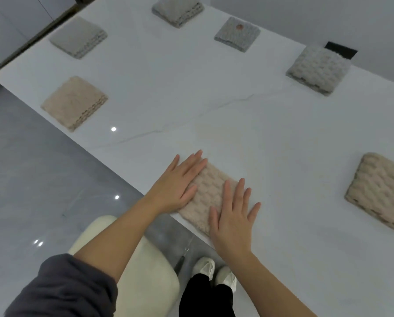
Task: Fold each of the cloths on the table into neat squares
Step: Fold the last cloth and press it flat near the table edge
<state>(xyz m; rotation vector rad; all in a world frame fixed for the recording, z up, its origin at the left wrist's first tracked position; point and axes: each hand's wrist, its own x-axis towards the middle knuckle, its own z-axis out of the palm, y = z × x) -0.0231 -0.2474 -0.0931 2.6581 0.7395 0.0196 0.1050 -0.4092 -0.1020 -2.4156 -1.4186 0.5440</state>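
A folded beige waffle cloth [208,193] lies at the near edge of the white table [214,106]. My left hand [177,181] rests flat on its left side, fingers spread. My right hand [232,216] presses flat on its near right corner, fingers apart. Neither hand grips anything. Other folded square cloths lie around: a beige one [74,102] at the left, a grey one [79,37] far left, a grey one [177,10] at the back, a light grey one [237,34], a pale one [319,69] at the right and a beige one [381,193] near right.
A cream chair seat [145,271] stands under my left arm by the table's edge. My white shoes [214,271] are on the glossy grey floor [31,179]. A black rectangle [341,50] sits behind the pale cloth. A small brown spot marks the light grey cloth.
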